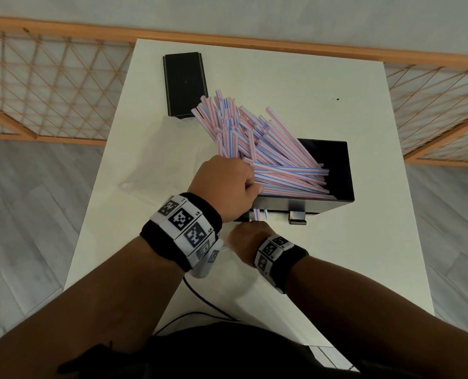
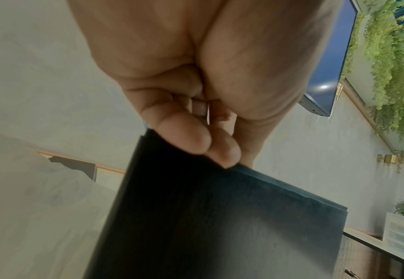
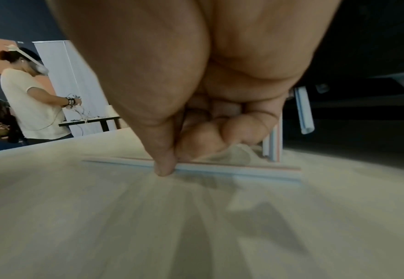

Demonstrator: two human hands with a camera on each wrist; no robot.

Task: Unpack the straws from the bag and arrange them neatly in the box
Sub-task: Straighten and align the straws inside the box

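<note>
A big bundle of red, white and blue striped straws (image 1: 257, 149) fans out over the open black box (image 1: 339, 173), far ends pointing up and away. My left hand (image 1: 227, 184) grips the bundle's near end at the box's front left corner; the left wrist view shows its curled fingers (image 2: 196, 139) against the black box wall (image 2: 220, 217). My right hand (image 1: 248, 236) is low on the table in front of the box. In the right wrist view, its thumb and fingers (image 3: 167, 164) pinch a single straw (image 3: 232, 169) lying on the tabletop. Two straw ends (image 1: 257, 213) hang below the box's front edge.
The box's black lid (image 1: 185, 83) lies at the back of the white table (image 1: 364, 269). A clear plastic bag (image 1: 151, 173) lies flat, left of the box. A cable (image 1: 200, 299) trails off the table's near edge. Wooden lattice rails flank the table. Another person (image 3: 31, 98) stands far off.
</note>
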